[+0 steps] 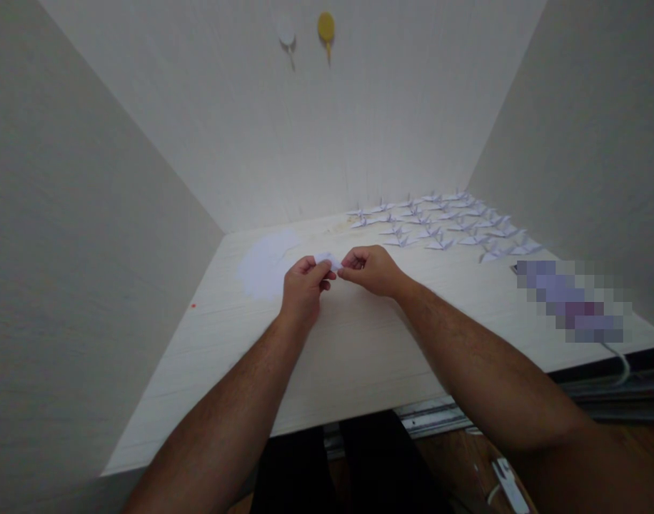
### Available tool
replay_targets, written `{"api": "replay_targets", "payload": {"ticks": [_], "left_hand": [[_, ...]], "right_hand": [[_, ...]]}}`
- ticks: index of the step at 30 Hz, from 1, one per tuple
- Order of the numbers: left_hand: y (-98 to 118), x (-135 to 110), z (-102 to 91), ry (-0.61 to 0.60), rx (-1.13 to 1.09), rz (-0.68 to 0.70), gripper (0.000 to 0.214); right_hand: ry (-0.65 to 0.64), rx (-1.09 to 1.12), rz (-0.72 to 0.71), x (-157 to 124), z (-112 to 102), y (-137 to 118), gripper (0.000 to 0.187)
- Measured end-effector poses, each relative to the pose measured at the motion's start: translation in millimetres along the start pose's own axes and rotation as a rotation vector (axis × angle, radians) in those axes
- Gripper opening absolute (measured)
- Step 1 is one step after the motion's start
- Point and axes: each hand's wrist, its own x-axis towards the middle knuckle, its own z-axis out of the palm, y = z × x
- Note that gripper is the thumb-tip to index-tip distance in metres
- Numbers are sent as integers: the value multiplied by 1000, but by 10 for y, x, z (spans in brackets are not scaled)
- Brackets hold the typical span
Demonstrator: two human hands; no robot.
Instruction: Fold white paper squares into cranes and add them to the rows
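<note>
Between my hands, above the middle of the pale table, is a small folded piece of white paper [325, 258]. My left hand [305, 282] pinches it, with the thumb lying over its face. At its right end the fingertips of my right hand [370, 270] are closed on the paper's edge. Its exact fold shape is partly hidden by my fingers. Behind my left hand lies a spread of white paper sheets [263, 264]. Several folded white paper cranes [439, 243] stand in rows at the back right.
The white table [359, 371] is bounded by walls at the left, back and right. Near its right edge lies a blurred-out device [567, 300] with a white cable [624, 368]. A yellow hook [325, 28] and a white hook [287, 34] are on the back wall. A power strip [510, 487] lies below.
</note>
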Motion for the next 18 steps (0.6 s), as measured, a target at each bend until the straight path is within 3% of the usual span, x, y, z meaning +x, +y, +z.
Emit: {"api": "replay_targets", "payload": {"ticks": [18], "left_hand": [[-18, -12, 13, -7, -52, 37, 17]], "right_hand": [[-2, 86, 9, 11, 6, 24, 24]]}}
